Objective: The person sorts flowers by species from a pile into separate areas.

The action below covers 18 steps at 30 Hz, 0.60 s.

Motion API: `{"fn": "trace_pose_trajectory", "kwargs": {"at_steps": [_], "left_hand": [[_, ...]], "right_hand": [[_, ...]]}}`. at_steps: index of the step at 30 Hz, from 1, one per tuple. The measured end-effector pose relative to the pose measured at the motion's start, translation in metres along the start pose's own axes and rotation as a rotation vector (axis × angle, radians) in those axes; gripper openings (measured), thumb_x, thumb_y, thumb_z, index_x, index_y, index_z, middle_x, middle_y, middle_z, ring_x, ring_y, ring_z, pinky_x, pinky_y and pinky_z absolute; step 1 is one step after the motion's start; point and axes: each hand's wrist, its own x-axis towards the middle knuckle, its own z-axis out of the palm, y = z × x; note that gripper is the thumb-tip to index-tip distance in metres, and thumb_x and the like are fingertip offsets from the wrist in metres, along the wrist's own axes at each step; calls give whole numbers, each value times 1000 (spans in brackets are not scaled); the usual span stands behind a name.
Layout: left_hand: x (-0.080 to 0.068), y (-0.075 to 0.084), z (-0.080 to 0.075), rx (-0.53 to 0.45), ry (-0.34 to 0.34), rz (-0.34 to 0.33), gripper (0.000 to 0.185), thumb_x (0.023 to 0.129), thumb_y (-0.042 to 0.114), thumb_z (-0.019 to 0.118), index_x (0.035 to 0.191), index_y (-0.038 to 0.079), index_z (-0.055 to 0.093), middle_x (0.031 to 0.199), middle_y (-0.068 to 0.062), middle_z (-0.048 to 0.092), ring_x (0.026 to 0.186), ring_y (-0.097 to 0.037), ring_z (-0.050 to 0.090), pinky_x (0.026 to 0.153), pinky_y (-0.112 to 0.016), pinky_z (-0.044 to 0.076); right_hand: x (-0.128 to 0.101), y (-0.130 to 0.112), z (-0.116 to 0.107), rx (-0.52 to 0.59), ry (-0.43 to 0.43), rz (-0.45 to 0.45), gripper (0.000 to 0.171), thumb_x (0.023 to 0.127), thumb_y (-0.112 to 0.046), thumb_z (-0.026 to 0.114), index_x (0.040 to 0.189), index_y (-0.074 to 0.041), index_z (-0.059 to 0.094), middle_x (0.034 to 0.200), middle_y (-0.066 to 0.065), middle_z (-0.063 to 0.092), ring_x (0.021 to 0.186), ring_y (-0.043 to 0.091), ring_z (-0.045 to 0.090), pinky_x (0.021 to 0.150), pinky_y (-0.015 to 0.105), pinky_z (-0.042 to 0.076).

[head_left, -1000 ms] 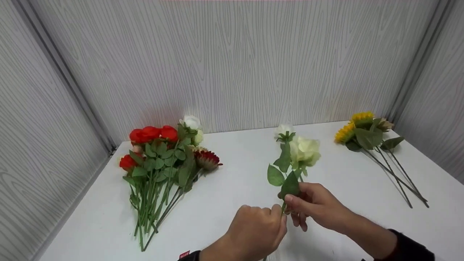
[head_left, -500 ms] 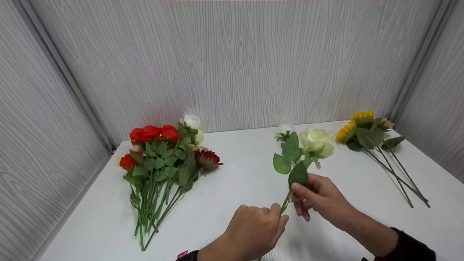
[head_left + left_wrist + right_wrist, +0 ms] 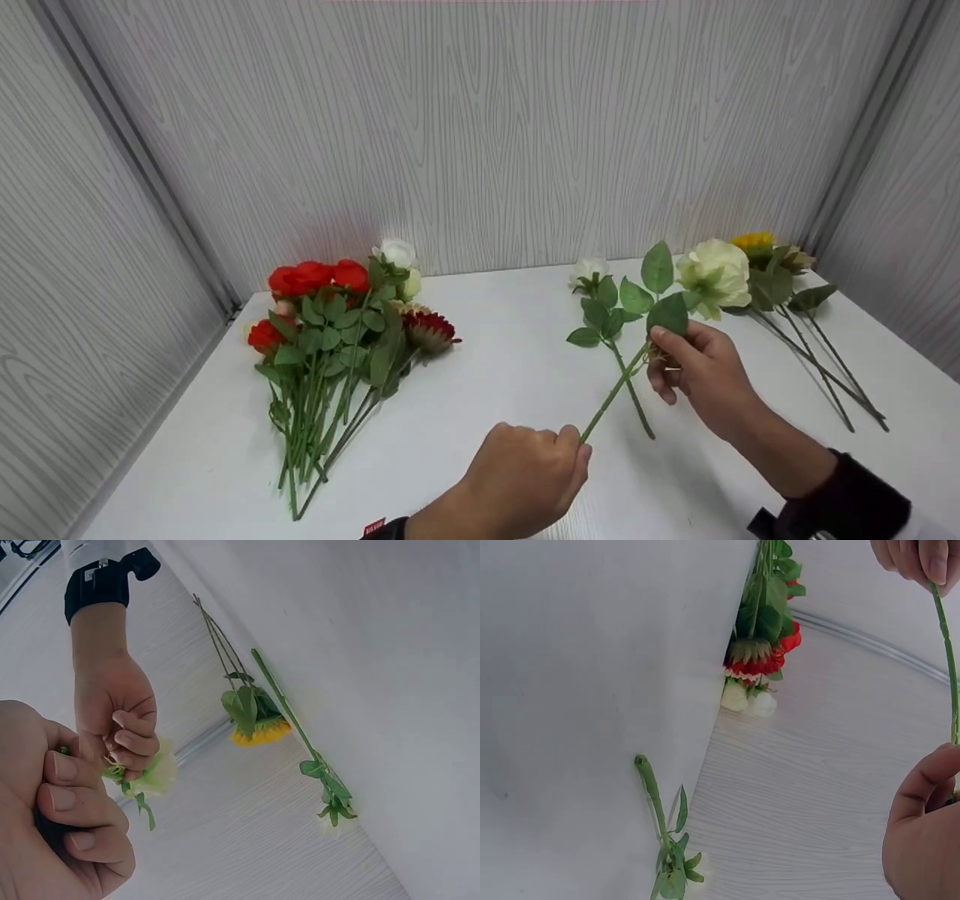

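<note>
Between my two hands a pale cream rose (image 3: 712, 277) with green leaves slants up to the right, raised over the table. My left hand (image 3: 525, 476) grips the lower end of its stem (image 3: 616, 384) in a fist. Higher up, just below the bloom, my right hand (image 3: 701, 371) pinches the stem and a leaf between thumb and fingers. Behind the held stem, a white rose (image 3: 590, 274) lies on the table, its own stem pointing toward me. In the left wrist view the right hand (image 3: 116, 712) partly covers the cream bloom (image 3: 157, 769).
At the left lies a pile of red roses (image 3: 309, 277), white blooms (image 3: 397, 253) and a dark red flower (image 3: 430, 330), stems toward me. Sunflowers (image 3: 752, 244) lie at the right, partly hidden behind the cream rose. A grey wood-grain panel (image 3: 480, 135) stands along the table's back edge.
My right hand has moved right and away from me along with the rose's bloom, so more stem shows between the hands. The left fist has stayed nearly in place. The white rose's stem is now uncovered.
</note>
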Motion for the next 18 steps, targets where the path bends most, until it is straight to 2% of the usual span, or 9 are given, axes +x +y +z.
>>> {"fn": "trace_pose_trajectory", "kwargs": {"at_steps": [5,9,11,13,16,18], "left_hand": [[-1,0,-2,-31,-10,97,38,90,28,51,56,19,39,42,9,31,35,-2,21,35,-20,8],[1,0,-6,-93,-155,188,38,96,32,46,60,19,46,44,10,36,35,0,25,35,-18,14],[2,1,-6,-133,-227,209,39,98,35,43,64,18,49,45,11,38,36,1,27,35,-17,17],[3,1,-6,-153,-262,210,40,98,38,42,65,18,51,45,11,40,36,1,28,35,-17,18],[2,0,-6,-151,-245,195,40,98,38,42,65,18,51,44,10,38,37,1,28,36,-17,17],[2,-1,-6,-134,-216,181,41,98,38,42,64,18,50,44,10,35,37,0,27,36,-17,16]], "right_hand": [[1,-2,-4,27,16,8,28,91,-29,59,90,-1,55,66,3,54,50,13,52,43,24,41],[-1,-5,-4,32,-27,-1,30,92,-27,57,94,2,56,66,3,55,51,14,52,43,24,42],[-4,-6,-2,40,-110,-2,32,94,-26,54,101,5,56,69,3,56,54,14,54,46,24,44],[-7,-6,2,52,-235,-19,33,97,-22,49,109,8,54,75,3,59,59,13,55,49,24,46],[-12,-3,11,74,-439,-62,31,99,-12,42,121,9,50,84,3,62,66,11,57,54,23,49],[-17,0,18,72,-550,-89,29,98,-4,42,123,9,49,86,3,63,68,9,58,54,23,50]]}}
